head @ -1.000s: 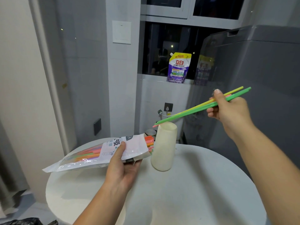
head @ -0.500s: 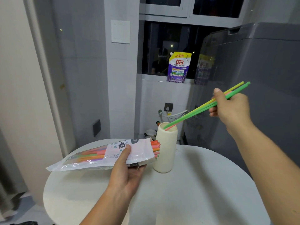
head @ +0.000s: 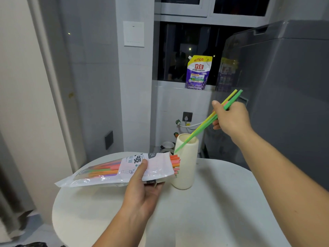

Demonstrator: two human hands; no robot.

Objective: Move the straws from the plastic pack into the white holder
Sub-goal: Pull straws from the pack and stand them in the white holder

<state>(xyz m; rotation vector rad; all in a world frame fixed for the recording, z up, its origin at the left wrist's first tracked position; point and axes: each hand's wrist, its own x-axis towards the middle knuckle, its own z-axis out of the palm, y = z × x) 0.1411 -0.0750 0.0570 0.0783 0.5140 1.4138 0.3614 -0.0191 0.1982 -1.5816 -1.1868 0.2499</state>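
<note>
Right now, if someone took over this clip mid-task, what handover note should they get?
Left hand grips the plastic pack over the table, open end beside the white holder.
Right hand pinches a few green and yellow straws, angled down with their lower ends at the holder's mouth; not released.
Done: this bunch pulled out.
Left: drop it in, then move the orange and pink straws in the pack.

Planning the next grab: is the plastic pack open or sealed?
Open. Orange straw ends poke out of the plastic pack beside the white holder; the left hand grips it.
</note>
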